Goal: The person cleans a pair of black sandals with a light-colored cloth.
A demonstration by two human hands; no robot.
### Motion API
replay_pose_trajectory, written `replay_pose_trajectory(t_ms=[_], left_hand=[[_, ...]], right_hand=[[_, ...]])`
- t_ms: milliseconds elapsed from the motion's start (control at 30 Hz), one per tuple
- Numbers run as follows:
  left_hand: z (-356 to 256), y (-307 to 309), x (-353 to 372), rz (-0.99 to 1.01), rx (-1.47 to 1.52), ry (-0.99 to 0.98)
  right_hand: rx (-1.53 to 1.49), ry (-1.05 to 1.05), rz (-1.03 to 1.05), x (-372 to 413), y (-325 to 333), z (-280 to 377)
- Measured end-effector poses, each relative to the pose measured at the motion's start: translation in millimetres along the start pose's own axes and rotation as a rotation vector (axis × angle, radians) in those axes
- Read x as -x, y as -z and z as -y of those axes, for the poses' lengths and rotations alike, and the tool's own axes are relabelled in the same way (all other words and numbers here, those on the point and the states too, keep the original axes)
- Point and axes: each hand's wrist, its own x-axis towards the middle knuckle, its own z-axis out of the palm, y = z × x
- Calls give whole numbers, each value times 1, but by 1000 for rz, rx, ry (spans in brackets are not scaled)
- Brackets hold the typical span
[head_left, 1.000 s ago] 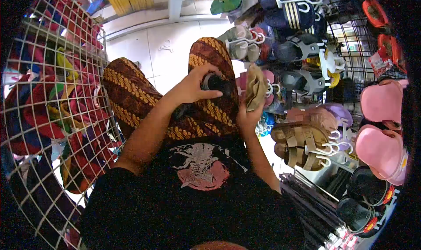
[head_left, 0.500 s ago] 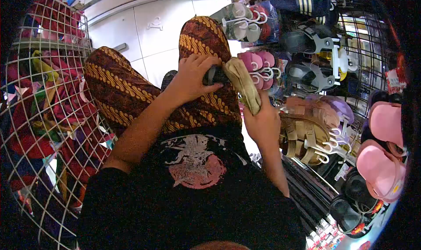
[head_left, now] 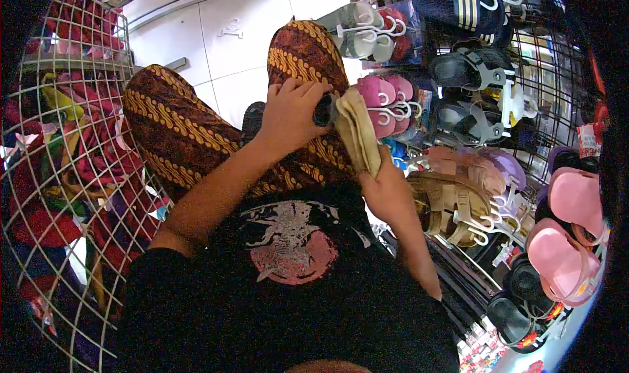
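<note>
My left hand [head_left: 293, 116] is closed around a small dark, rounded item [head_left: 322, 110] above my right knee; its kind I cannot make out. My right hand [head_left: 388, 191] grips the lower end of a folded beige cloth [head_left: 359, 134]. The upper end of the cloth lies against or right beside the dark item. Most of my right fingers are hidden behind the cloth. Both hands are over my brown batik-patterned trousers [head_left: 187, 121].
A wire basket [head_left: 121, 176] with colourful fabric pieces stands on the left. At the right, a wire rack [head_left: 534, 52] holds pink clogs [head_left: 560, 258], brown sandals [head_left: 452, 209] and grey sandals [head_left: 468, 121] on white hooks. A white hanger [head_left: 230, 29] lies on the tiled floor [head_left: 239, 62].
The cloth and my right hand have shifted slightly down, and the cloth's folds have spread a little. My left hand still holds the dark item, now turned slightly.
</note>
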Motion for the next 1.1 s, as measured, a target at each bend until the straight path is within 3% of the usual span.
replay_pose_trajectory(t_ms=[67, 200, 267, 300, 333, 400, 500, 600, 633, 733, 800, 867, 1100], left_hand=[[-1, 0, 0, -57, -5, -35], [18, -6, -2, -28, 101, 54], [31, -3, -4, -204, 393, 121], [35, 10, -8, -190, 598, 251], [41, 16, -11, -183, 791, 412], [56, 26, -17, -281, 1241, 532], [73, 25, -24, -538, 1009, 339], [82, 30, -27, -735, 924, 375], [73, 44, -24, -721, 983, 409], [70, 50, -18, -705, 1112, 288], [65, 60, -18, -680, 981, 184], [49, 79, -20, -641, 1120, 131], [-2, 158, -17, -512, 1294, -247]], right_hand=[[-212, 101, -30, -13, -20, -24], [-821, -78, 173, -37, -61, -43], [-1195, -161, 173, -30, -50, -22], [-1358, -260, 138, -38, -51, -15], [-1362, -267, 119, -50, -55, -16], [-1482, -210, 213, -85, -70, -20], [-1564, -221, 268, -95, -53, 2], [-1662, -272, 367, -107, -52, -12], [-1633, -237, 364, -110, -55, -17], [-1569, -181, 363, -112, -57, -24], [-1572, -185, 384, -113, -52, -19], [-1625, -139, 396, -116, -58, -21], [-1563, -122, 507, -108, -54, -18]])
